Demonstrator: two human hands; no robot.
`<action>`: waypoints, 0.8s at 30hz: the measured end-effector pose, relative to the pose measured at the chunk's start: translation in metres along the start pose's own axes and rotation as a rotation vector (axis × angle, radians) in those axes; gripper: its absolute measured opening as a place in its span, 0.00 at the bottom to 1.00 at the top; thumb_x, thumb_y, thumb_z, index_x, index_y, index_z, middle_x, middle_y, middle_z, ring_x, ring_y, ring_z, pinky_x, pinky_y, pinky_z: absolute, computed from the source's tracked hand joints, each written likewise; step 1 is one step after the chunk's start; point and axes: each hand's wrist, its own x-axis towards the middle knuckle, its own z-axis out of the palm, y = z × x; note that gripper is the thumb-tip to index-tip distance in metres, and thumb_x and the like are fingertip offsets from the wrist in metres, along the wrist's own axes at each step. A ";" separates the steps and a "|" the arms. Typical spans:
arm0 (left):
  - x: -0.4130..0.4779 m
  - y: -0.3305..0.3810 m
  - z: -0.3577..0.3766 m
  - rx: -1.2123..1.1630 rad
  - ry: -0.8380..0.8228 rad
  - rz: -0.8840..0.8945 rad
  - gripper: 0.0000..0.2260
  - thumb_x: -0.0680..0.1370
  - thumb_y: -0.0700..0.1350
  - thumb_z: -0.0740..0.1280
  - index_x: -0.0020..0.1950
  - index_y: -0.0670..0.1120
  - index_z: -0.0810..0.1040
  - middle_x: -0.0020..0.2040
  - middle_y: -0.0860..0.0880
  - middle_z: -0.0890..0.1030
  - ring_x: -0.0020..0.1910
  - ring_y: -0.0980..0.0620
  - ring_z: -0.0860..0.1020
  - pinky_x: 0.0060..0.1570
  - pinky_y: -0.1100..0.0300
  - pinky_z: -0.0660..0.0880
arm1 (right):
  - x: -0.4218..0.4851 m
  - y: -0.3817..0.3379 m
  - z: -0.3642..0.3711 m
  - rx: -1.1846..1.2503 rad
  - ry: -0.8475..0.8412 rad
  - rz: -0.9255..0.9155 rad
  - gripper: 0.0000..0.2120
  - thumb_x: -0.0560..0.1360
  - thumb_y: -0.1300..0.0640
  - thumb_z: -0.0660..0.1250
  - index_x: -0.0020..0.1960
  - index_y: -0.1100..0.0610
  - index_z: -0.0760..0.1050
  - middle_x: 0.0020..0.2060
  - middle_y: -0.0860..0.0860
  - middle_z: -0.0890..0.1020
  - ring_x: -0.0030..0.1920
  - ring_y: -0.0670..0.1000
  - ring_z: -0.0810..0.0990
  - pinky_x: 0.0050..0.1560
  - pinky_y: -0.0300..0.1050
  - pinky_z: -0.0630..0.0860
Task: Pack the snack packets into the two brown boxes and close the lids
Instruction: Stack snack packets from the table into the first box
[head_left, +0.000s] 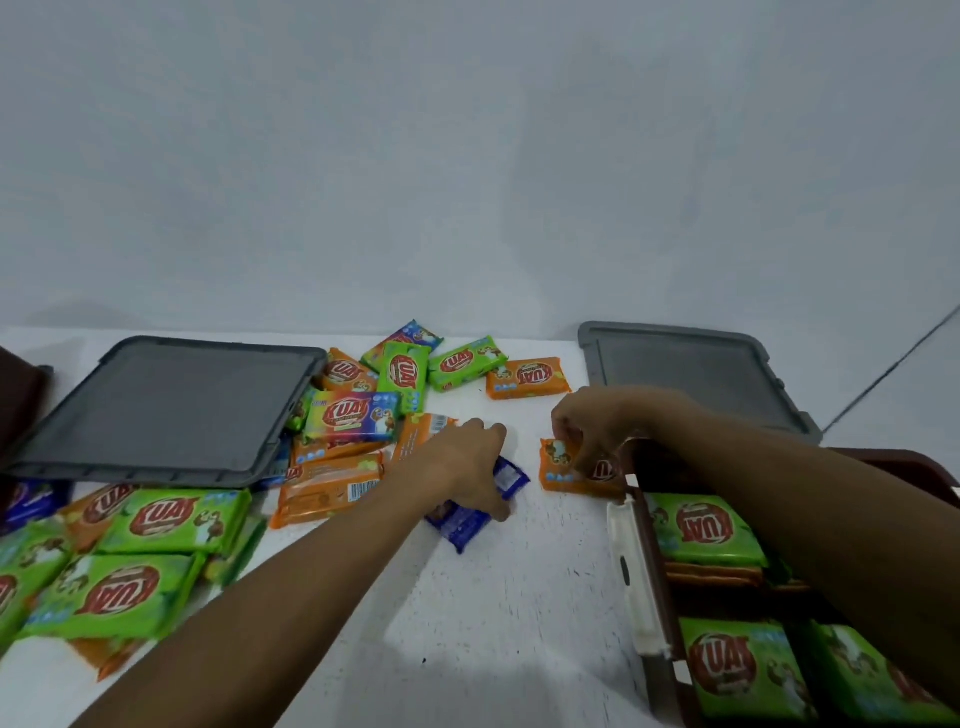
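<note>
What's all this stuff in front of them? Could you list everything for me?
Table: one, white, below everything.
Left lid: one, grey, back left, its near edge over some packets.
Right lid: one, grey, back right.
Right box: one, brown, near right, open, green packets inside.
Left box: one, brown, far left edge, mostly out of view.
Loose packets: many, green, orange, blue, rainbow, left and centre.
Left hand: holds a blue packet, centre.
Right hand: pinches an orange packet beside the right box.
</note>
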 end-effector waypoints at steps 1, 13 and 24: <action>-0.001 -0.003 -0.004 -0.055 -0.004 -0.011 0.34 0.68 0.62 0.74 0.67 0.48 0.66 0.60 0.47 0.74 0.51 0.52 0.73 0.43 0.57 0.74 | 0.000 0.001 0.000 0.012 -0.014 0.004 0.23 0.71 0.45 0.74 0.61 0.54 0.74 0.54 0.50 0.77 0.51 0.48 0.76 0.46 0.37 0.74; -0.032 -0.009 -0.047 -1.253 0.002 -0.199 0.16 0.79 0.50 0.66 0.60 0.41 0.76 0.50 0.39 0.84 0.49 0.39 0.83 0.54 0.44 0.79 | -0.065 0.027 -0.020 0.803 0.550 -0.135 0.11 0.75 0.56 0.72 0.55 0.59 0.77 0.49 0.59 0.84 0.43 0.52 0.83 0.48 0.50 0.80; -0.065 0.110 -0.079 -0.969 0.355 0.149 0.07 0.80 0.50 0.64 0.54 0.48 0.74 0.46 0.47 0.83 0.40 0.49 0.82 0.37 0.58 0.78 | -0.207 0.076 0.034 0.810 0.526 -0.103 0.08 0.74 0.53 0.71 0.54 0.51 0.79 0.45 0.50 0.85 0.41 0.49 0.85 0.42 0.43 0.79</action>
